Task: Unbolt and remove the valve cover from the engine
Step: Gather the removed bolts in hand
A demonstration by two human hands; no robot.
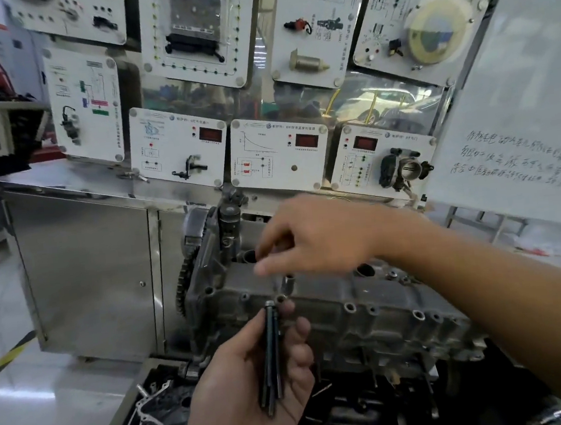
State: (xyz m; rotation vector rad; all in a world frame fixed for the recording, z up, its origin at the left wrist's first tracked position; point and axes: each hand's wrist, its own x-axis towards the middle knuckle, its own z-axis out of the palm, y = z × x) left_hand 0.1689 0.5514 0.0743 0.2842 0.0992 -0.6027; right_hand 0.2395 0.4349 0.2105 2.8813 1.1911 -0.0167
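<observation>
The valve cover (331,296) was a grey cast-metal housing seated on top of the engine (388,349). Its long axis ran left to right, and a toothed sprocket (184,276) stood at its left end. Open bolt holes (350,306) lined its near edge, and round wells (365,270) opened in its top face. Several long dark bolts (271,353), heads upward, stood nearly upright just in front of the cover's near edge, gripped as a bundle in the left hand (234,388).

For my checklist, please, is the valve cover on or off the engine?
On: the valve cover sits atop the engine; left hand holds loose bolts.
</observation>
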